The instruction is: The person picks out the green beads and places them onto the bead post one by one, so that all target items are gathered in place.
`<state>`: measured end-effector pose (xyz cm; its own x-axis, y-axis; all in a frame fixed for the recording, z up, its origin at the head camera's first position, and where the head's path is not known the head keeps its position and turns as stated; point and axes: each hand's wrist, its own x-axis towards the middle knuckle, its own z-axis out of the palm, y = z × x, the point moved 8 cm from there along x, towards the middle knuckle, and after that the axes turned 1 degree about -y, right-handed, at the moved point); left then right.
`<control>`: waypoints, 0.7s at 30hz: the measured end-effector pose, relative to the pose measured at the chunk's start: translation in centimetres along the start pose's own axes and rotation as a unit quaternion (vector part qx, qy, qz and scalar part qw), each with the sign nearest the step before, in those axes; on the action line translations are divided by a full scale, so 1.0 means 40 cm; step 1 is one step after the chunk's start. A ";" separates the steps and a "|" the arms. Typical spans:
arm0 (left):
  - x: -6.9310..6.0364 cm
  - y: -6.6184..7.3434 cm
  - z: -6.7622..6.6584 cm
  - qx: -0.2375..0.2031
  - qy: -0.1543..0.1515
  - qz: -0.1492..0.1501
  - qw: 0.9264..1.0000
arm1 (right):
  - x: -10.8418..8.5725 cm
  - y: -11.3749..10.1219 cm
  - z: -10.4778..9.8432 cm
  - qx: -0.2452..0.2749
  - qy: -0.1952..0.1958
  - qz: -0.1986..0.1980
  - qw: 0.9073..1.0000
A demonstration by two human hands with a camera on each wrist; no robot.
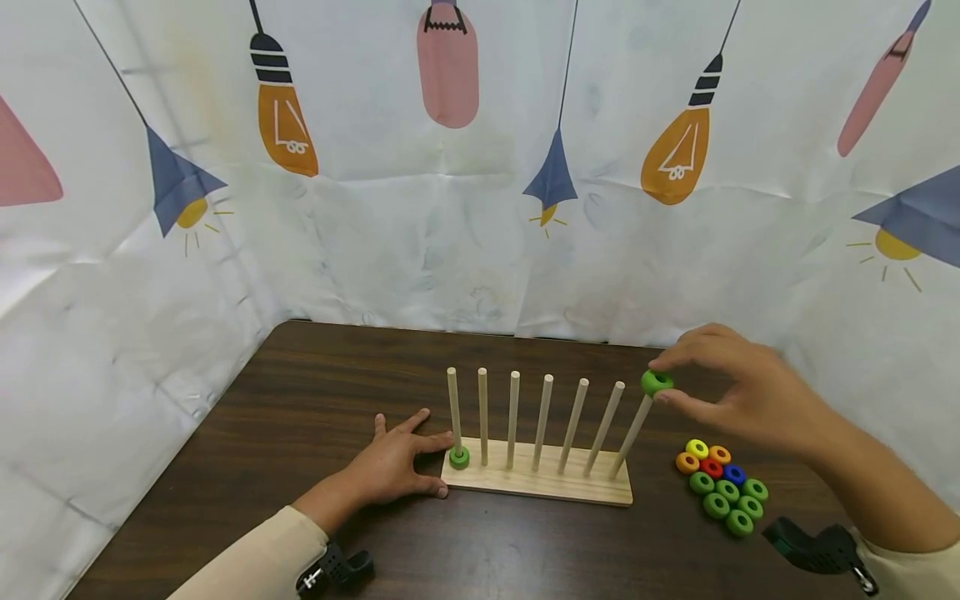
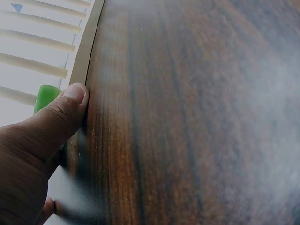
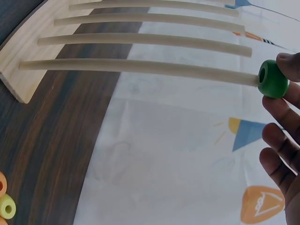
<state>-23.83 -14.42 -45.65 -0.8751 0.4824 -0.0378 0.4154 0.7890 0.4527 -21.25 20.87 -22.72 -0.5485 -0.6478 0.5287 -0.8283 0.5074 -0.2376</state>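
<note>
A pale wooden base (image 1: 536, 483) with several upright pegs stands on the table. My right hand (image 1: 738, 387) pinches a green ring (image 1: 657, 382) between thumb and index finger at the tip of the rightmost peg (image 1: 632, 435). In the right wrist view the green ring (image 3: 273, 79) meets the end of the peg (image 3: 140, 68); the other fingers are loosely bent. Another green ring (image 1: 459, 457) lies at the bottom of the leftmost peg. My left hand (image 1: 390, 467) rests with spread fingers on the table, its thumb and index finger touching the base's left end.
Right of the base, loose rings lie together on the dark table (image 1: 300, 433): several green (image 1: 726, 490), some orange (image 1: 687, 463), one yellow (image 1: 697, 449), one red (image 1: 711, 468) and one blue (image 1: 734, 475). A printed white cloth (image 1: 450, 250) hangs behind the table.
</note>
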 end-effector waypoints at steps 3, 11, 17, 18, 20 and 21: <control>-0.001 0.001 -0.001 -0.001 0.000 0.000 1.000 | 0.007 -0.004 0.009 0.008 0.000 0.000 1.000; -0.001 0.000 0.000 -0.002 0.000 -0.001 1.000 | 0.028 -0.014 0.027 0.002 -0.011 0.013 1.000; -0.001 -0.002 0.003 -0.005 -0.001 0.000 1.000 | 0.044 -0.021 0.037 0.013 -0.020 0.008 1.000; 0.000 -0.002 0.003 -0.005 -0.001 0.000 1.000 | 0.046 -0.022 0.039 0.015 -0.021 0.006 1.000; 0.001 -0.004 0.004 -0.004 -0.001 0.000 1.000 | 0.050 -0.024 0.042 0.019 -0.022 0.004 1.000; 0.001 -0.004 0.004 -0.004 -0.001 0.000 1.000 | 0.052 -0.024 0.044 0.020 -0.023 0.004 1.000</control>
<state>-23.90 -14.47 -45.88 -0.8748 0.4829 -0.0403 0.4131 0.7866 0.4589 -21.80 18.02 -22.81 -0.5590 -0.6699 0.4886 -0.8273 0.4898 -0.2751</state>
